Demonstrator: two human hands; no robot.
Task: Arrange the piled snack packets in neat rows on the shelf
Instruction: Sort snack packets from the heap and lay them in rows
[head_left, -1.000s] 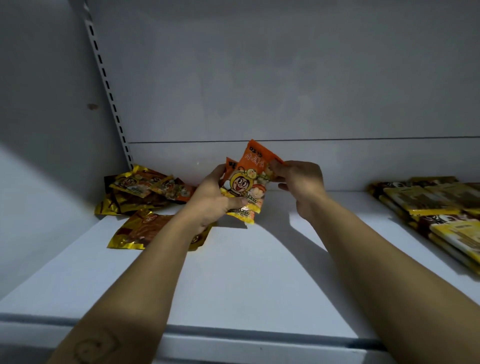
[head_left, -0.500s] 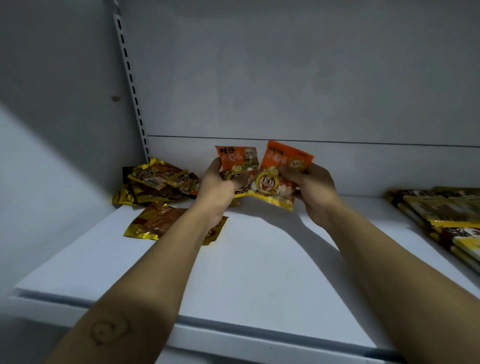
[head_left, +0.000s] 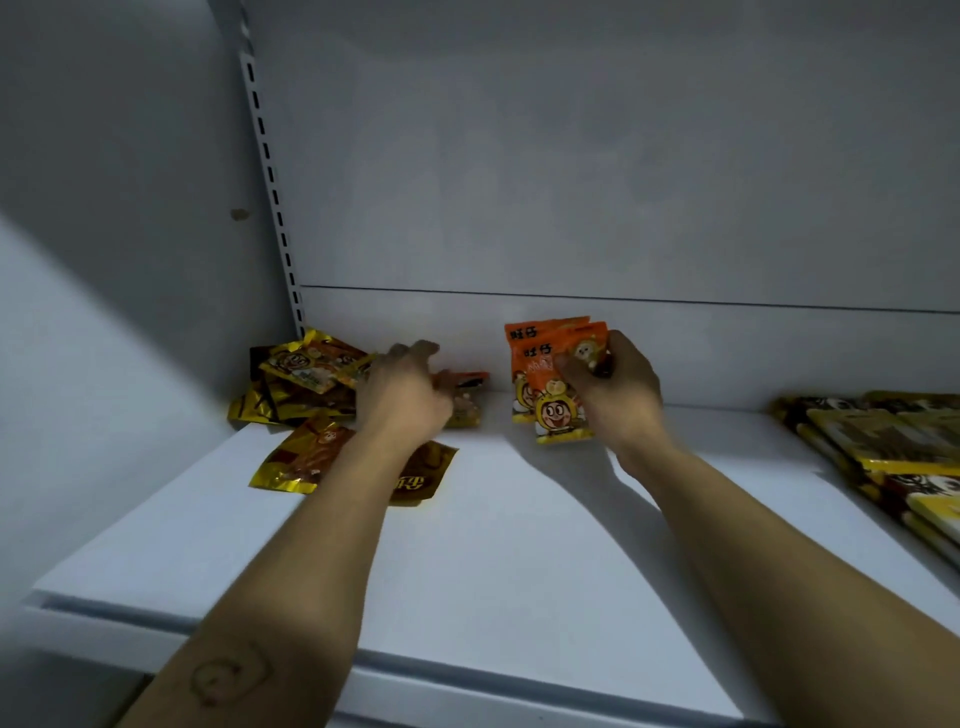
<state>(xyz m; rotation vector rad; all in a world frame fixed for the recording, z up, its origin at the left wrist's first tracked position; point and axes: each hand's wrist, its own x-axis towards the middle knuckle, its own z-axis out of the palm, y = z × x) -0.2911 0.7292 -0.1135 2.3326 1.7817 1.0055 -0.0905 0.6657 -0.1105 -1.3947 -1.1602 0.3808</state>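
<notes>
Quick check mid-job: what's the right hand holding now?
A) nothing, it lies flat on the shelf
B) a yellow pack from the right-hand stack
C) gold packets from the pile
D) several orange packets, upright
D: the right hand grips a few overlapping orange packets upright near the back of the shelf.

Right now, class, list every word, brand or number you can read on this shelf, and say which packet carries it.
"旺仔": top of the rear one of the orange packets gripped by the right hand.
"旺仔": top of the front one, slightly lower.
Gold packet lying nearest the front: red characters, too blurred to read.
Gold pile and yellow packs: print too small to read.
</notes>
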